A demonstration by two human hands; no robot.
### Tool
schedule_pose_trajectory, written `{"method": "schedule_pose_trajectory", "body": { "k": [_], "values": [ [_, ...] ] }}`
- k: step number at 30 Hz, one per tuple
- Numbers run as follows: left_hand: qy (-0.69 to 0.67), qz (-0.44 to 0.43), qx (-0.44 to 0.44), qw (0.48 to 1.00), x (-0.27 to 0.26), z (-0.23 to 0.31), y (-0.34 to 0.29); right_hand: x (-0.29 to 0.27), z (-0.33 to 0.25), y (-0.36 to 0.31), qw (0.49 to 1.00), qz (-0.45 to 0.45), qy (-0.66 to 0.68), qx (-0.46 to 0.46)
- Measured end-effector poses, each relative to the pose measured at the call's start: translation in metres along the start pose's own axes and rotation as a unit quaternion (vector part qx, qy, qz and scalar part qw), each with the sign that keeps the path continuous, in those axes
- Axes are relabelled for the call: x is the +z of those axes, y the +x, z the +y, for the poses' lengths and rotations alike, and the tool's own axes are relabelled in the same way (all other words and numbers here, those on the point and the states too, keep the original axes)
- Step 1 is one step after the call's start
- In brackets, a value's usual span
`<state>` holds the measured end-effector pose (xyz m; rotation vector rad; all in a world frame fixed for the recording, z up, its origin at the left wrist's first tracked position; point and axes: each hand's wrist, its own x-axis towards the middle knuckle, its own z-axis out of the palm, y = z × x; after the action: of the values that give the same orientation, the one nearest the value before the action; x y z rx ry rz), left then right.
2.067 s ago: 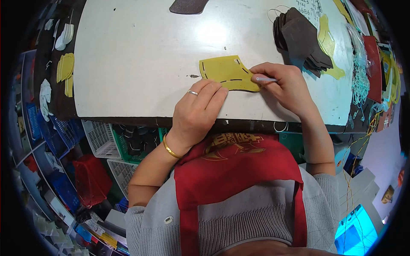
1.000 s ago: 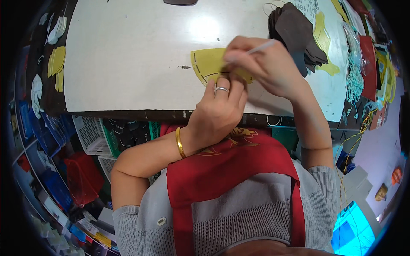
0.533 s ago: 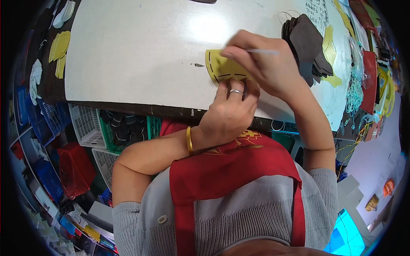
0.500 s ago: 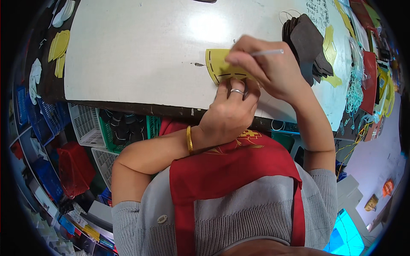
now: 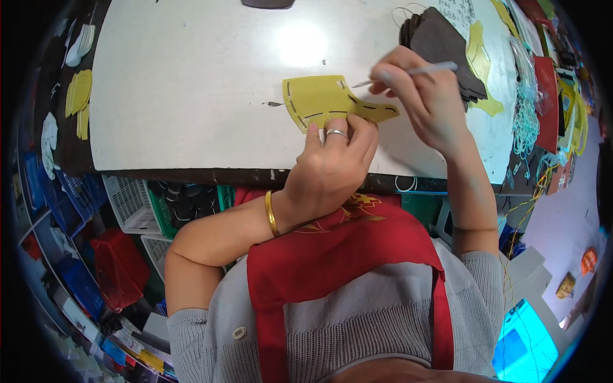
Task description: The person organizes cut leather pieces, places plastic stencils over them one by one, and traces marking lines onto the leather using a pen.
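Note:
A flat yellow template (image 5: 316, 96) with dark slots along its edges lies on the white table. One end narrows into a curved tail on the right. My left hand (image 5: 332, 156), wearing a ring and a gold bangle, presses its bent fingers on the template's near edge. To the right, my right hand (image 5: 418, 96) grips a slim pale pen (image 5: 440, 67). The pen's thin tip points left, close to the template's upper right edge; whether it touches I cannot tell. What lies under the template is hidden.
Behind my right hand stands a stack of dark brown cut pieces (image 5: 440, 45), with a yellow template (image 5: 477, 57) beside it. Turquoise cords (image 5: 527, 127) hang at the right edge. More yellow pieces (image 5: 79, 92) lie far left. Crates (image 5: 131, 204) sit below the table's front edge.
My right hand has lifted off the template and moved right with the pen, uncovering its top and tail. My left hand still presses the near edge. The whole view has shifted slightly.

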<state>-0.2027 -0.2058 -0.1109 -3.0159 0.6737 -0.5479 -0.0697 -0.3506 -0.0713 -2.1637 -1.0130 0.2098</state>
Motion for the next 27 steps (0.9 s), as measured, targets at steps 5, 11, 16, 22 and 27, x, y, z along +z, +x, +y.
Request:
{"method": "schedule_pose_trajectory", "body": {
  "k": [5,11,16,22,27],
  "values": [
    [0.027,-0.061,0.011,0.998,-0.009,0.004,0.012,0.012,0.008,0.005,0.997,-0.027,-0.065,0.01],
    [0.011,-0.042,-0.015,0.999,-0.003,0.007,0.014,0.001,0.009,-0.009,0.989,-0.028,-0.13,-0.058],
    [0.06,-0.067,-0.036,0.995,-0.005,0.008,0.017,-0.02,0.026,-0.038,0.985,-0.001,-0.166,-0.042],
    [0.049,-0.087,-0.032,0.994,-0.008,0.007,0.017,-0.039,0.015,-0.056,0.994,0.021,-0.061,0.093],
    [0.06,-0.086,-0.034,0.994,-0.01,0.006,0.017,-0.037,0.015,-0.078,0.935,0.275,-0.084,0.205]
  ]
}}
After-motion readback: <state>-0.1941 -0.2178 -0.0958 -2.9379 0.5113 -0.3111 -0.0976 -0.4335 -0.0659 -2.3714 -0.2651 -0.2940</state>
